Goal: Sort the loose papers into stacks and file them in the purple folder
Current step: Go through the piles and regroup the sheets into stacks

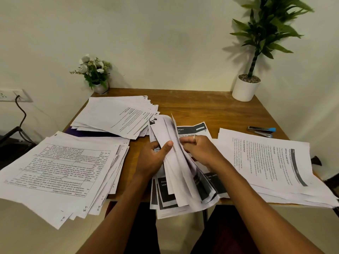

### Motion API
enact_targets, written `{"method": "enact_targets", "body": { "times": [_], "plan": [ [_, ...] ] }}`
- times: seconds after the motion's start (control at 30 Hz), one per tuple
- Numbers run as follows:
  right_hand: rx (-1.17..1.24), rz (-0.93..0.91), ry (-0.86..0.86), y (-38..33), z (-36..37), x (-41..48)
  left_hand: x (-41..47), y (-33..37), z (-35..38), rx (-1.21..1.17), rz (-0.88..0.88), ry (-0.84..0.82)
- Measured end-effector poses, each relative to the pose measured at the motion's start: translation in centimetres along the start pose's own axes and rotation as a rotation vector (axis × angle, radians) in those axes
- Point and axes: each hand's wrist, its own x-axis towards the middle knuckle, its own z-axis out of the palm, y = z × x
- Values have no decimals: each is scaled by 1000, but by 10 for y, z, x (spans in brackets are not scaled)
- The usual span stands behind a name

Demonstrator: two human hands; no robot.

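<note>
While left hand [154, 158] and right hand [200, 149] both clamp one sheaf [176, 162] at table [211, 110] centre, its long axis runs 12 to 6 | folder [86, 133] peeks out at 10 o'clock under the far stack [113, 114] | left hand nearer; judged likelier to reach it

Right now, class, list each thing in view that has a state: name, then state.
left hand: grips the held bundle
right hand: grips the held bundle
held bundle: raised on edge, sheets fanned
purple folder: mostly covered by far stack
stapler: lying on table
</note>
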Motion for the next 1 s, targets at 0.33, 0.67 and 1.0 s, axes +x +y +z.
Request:
{"method": "enact_targets", "body": {
  "times": [0.33,0.67,1.0],
  "plan": [
    [24,46,38,-16,4,1,-1,0,1,20,59,-22],
    [-139,28,113,-24,12,0,-1,-3,-1,117,99,-25],
    [-260,-26,149,-25,13,-4,-3,2,-5,79,-24,-87]
  ]
}}
